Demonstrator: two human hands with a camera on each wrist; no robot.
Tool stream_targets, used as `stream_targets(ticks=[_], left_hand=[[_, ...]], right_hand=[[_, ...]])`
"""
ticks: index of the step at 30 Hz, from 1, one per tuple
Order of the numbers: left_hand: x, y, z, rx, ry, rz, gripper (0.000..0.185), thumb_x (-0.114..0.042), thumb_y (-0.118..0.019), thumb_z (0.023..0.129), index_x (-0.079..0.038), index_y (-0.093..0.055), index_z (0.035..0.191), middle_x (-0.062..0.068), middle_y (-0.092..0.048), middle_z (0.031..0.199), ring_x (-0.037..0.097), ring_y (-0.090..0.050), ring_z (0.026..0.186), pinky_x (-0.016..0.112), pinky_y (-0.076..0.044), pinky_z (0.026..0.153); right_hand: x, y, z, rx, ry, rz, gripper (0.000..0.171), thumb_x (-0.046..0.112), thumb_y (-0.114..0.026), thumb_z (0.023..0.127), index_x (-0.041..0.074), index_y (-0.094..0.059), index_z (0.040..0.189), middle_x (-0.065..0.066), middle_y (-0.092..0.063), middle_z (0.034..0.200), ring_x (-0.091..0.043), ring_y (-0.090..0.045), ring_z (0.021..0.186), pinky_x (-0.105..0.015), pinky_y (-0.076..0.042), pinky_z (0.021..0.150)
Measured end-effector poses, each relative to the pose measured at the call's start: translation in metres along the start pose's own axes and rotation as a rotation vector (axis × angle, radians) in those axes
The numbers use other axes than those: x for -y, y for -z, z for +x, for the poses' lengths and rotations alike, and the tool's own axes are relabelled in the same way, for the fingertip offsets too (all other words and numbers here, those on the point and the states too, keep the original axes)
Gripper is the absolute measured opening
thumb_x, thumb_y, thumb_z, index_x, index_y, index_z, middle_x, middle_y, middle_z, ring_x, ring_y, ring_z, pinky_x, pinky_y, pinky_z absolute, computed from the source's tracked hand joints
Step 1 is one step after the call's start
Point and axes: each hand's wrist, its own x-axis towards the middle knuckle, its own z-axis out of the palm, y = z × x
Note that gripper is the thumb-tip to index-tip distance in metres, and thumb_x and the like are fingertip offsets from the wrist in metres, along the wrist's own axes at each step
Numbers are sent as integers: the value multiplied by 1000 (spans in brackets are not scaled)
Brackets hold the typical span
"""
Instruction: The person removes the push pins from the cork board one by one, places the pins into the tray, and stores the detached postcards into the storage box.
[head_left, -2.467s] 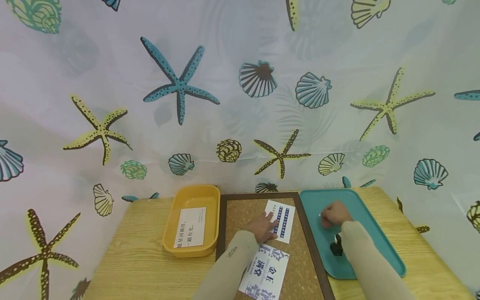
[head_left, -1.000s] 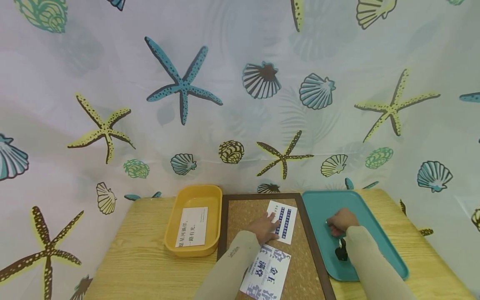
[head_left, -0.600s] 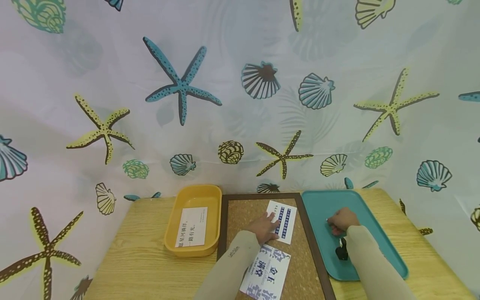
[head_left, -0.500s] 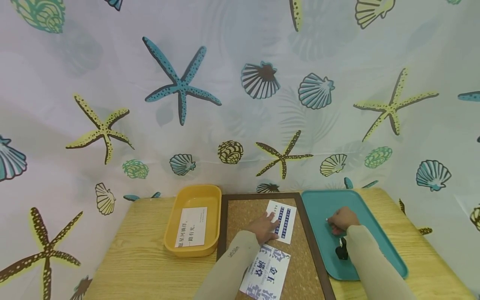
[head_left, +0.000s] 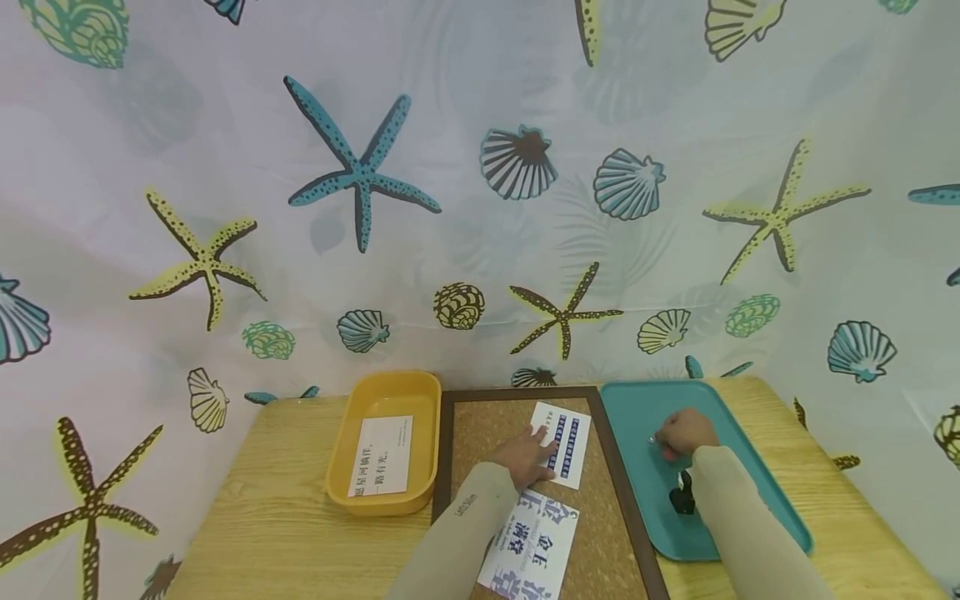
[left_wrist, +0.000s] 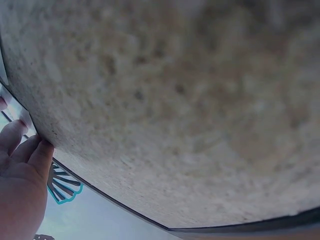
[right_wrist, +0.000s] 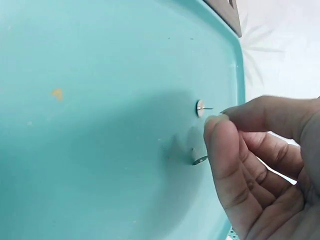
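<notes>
My left hand (head_left: 528, 455) lies flat with straight fingers on a small white card with blue print (head_left: 566, 442), holding it against the cork board (head_left: 480, 433). In the left wrist view the fingertips (left_wrist: 30, 150) rest at the cork's edge. My right hand (head_left: 681, 433) is over the teal tray (head_left: 637, 408). Its thumb and index finger (right_wrist: 220, 116) are curled together just beside a silver thumbtack (right_wrist: 201, 107) lying on the tray. A second thumbtack (right_wrist: 199, 160) lies close to the thumb. Neither tack is clearly pinched.
A larger printed card (head_left: 531, 552) lies on the near part of the cork board. To the board's left, a yellow tray (head_left: 352, 492) holds a white card (head_left: 381, 454). The wooden table (head_left: 255, 517) ends at a curtain printed with shells and starfish.
The right hand has shifted only slightly on the teal tray, staying by the tacks. The left hand has kept still on the small card.
</notes>
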Motion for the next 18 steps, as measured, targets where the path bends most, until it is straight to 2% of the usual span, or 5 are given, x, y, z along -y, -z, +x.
stream_targets(ticks=[4, 12, 15, 18], left_hand=[[0, 0, -1, -2, -6, 13, 58, -49, -52, 92, -36, -37, 147, -7, -25, 158, 16, -19, 146, 37, -25, 114], [-1, 2, -2, 4, 4, -14, 58, -48, -53, 92, -36, -37, 147, -7, -24, 158, 15, -18, 146, 38, -24, 115], [-1, 2, -2, 2, 5, -18, 58, -48, -53, 92, -36, -38, 147, -7, -24, 158, 16, -19, 146, 38, -24, 115], [-1, 3, -3, 3, 4, -12, 58, -48, -53, 92, -37, -37, 147, -7, -24, 158, 16, -19, 146, 37, -24, 115]], right_hand=[[6, 2, -2, -14, 4, -3, 29, 4, -57, 79, 12, -48, 52, 0, -52, 50, -16, -50, 49, -29, -38, 49], [17, 4, 0, -38, 40, 1, 25, 4, -54, 81, 7, -56, 56, 0, -54, 50, -17, -49, 50, -29, -36, 50], [23, 4, 1, -47, 53, 0, 22, 4, -55, 82, 4, -61, 61, -1, -56, 52, -17, -50, 51, -30, -38, 52], [30, 5, 0, -53, 68, 3, 16, 4, -56, 84, -1, -68, 74, -2, -61, 58, -17, -56, 56, -32, -44, 54]])
